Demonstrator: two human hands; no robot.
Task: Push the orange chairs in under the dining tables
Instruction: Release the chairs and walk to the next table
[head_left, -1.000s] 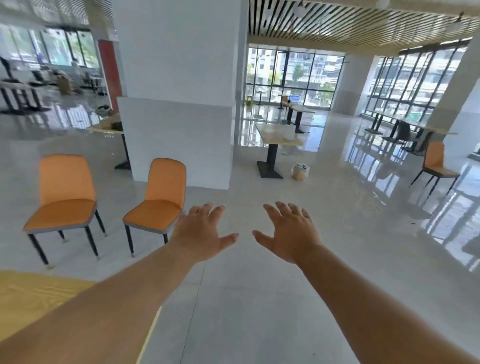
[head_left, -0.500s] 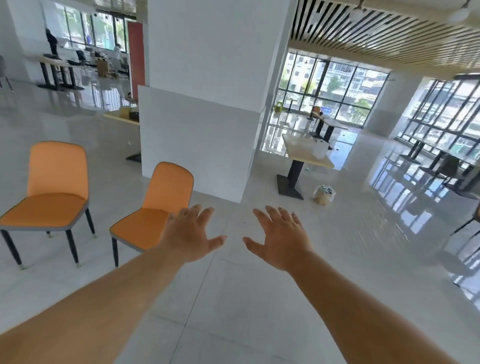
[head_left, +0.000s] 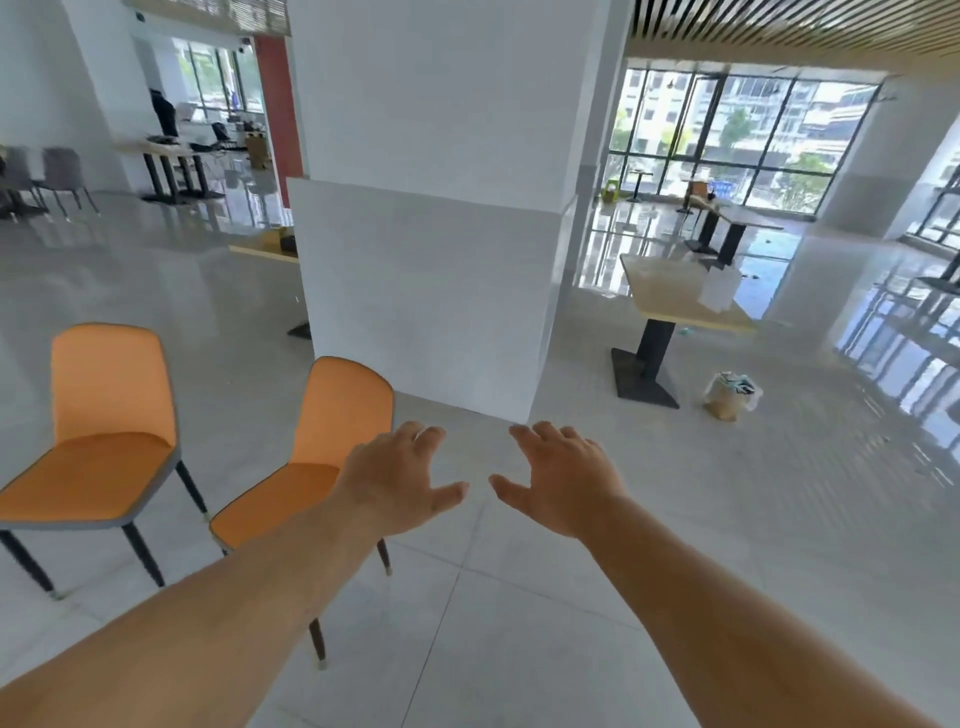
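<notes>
Two orange chairs stand on the tiled floor at the left, facing me. The nearer orange chair (head_left: 332, 426) is partly covered by my left forearm; the farther orange chair (head_left: 106, 426) stands further left. My left hand (head_left: 400, 480) hovers just right of the nearer chair's backrest, fingers spread, holding nothing. Beside it, my right hand (head_left: 563, 478) is spread in the air, also empty. A wooden dining table (head_left: 670, 296) on a black pedestal stands at the right. The edge of another table (head_left: 265, 252) shows behind the pillar.
A wide white pillar (head_left: 436, 218) rises straight ahead behind the chairs. A plastic bag (head_left: 730, 397) lies on the floor by the pedestal table. More tables and grey chairs (head_left: 62, 176) stand far left, further tables by the windows at the right.
The view has turned left and moved closer to the chairs and pillar. The yellow table edge at bottom left has left the view. Both hands stay spread and empty.
</notes>
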